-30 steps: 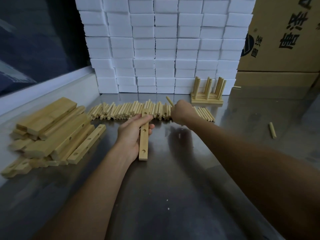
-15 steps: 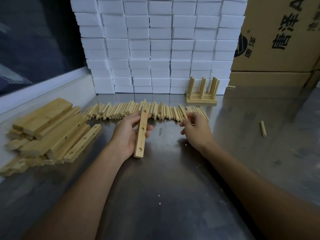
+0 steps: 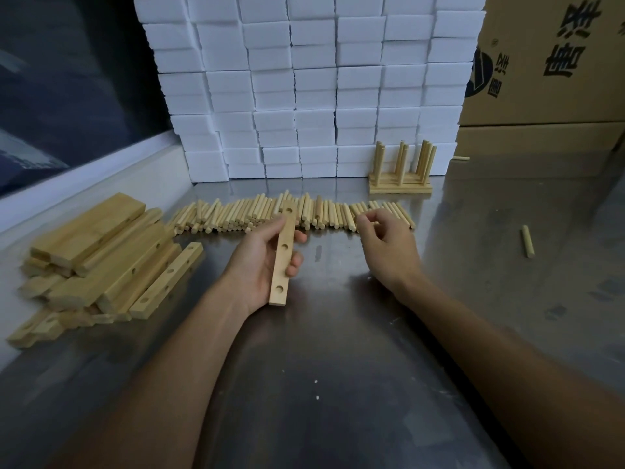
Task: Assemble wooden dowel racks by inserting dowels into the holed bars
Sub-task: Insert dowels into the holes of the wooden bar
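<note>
Now, line by line:
Left hand (image 3: 260, 262): grips a holed bar (image 3: 282, 253), thumb over the top face, fingers curled round its right edge; three holes face up, and the bar points away from the person over the middle of the tabletop.
Right hand (image 3: 389, 247): over the right end of the dowel row, fingers bent and close together; whether they pinch a dowel, I cannot tell.
Dowels (image 3: 270, 213): one long loose row across the far middle of the tabletop, just past both hands.
Stray dowels: one (image 3: 527, 241) lies alone well to the right; another (image 3: 460, 158) lies at the foot of the carton.
Bars (image 3: 101, 255): loose heap at the left, close to the raised left edge (image 3: 94, 184).
Finished rack (image 3: 400, 176): dowels upright in its base, touching the foam wall.
Tabletop (image 3: 338, 367): steel; bare metal shows between the forearms and right of the right hand.
Back edge: white foam blocks (image 3: 314, 89) stacked as a wall.
Carton (image 3: 554, 59): brown, at the far right corner; contents not visible.
</note>
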